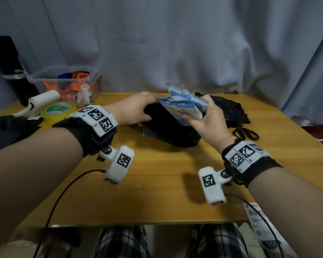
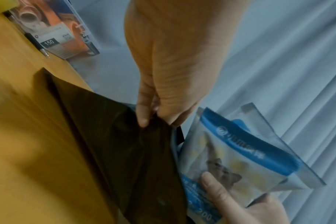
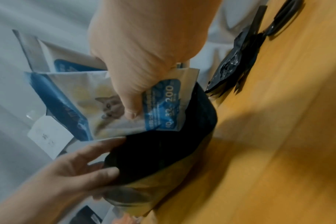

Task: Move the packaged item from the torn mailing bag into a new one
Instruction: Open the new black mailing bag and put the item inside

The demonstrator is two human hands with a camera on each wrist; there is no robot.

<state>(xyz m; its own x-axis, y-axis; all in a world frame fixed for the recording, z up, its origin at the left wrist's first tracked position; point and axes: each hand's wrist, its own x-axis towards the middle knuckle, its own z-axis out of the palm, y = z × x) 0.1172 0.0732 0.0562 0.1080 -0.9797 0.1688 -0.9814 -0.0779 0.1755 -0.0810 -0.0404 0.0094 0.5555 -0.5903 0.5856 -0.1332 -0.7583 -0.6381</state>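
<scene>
Wooden table (image 1: pixel 157 183) under me. My left hand (image 1: pixel 132 110) is pinching the black mailing bag (image 1: pixel 168 131) mouth. My right hand (image 1: pixel 207 120) is gripping the blue packet (image 1: pixel 183 105) just beside it.

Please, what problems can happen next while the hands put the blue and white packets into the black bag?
1. The right hand holds several loose packets fanned out; one might slip out before entering.
2. The left hand pinches only one edge of the black bag, so the mouth may sag shut and block the packets.
3. The scissors lie close beside the right wrist and could be knocked.
</scene>
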